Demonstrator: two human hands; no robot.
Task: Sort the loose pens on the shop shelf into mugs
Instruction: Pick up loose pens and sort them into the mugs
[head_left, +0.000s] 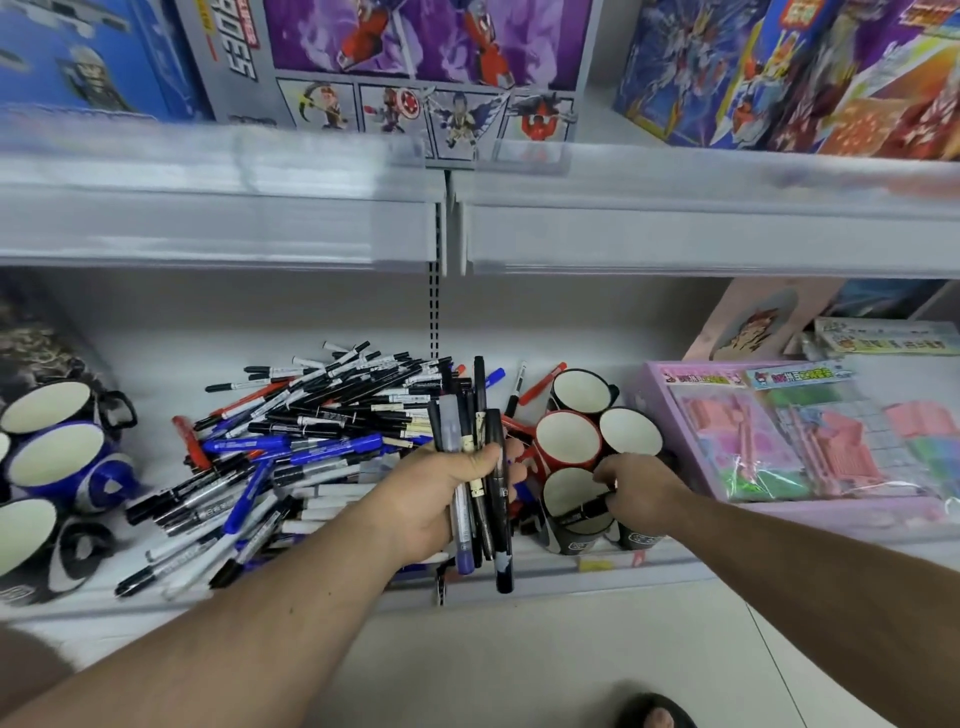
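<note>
Left hand (441, 499) grips a bundle of pens (480, 467); right hand (641, 491) pinches one black pen (584, 512) over the mug (574, 501) at four o'clock of the pile (311, 441). Light, stiff, slick barrels; best held mid-barrel

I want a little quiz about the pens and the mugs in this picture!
1. True or false: the left hand grips a bundle of dark marker pens.
2. What colour is the outside of the mug beside the black mugs on the right?
3. The right hand holds a black pen over: A) a white-lined black mug, B) the pink toy box.

Key: 1 true; 2 red; 3 A.
</note>
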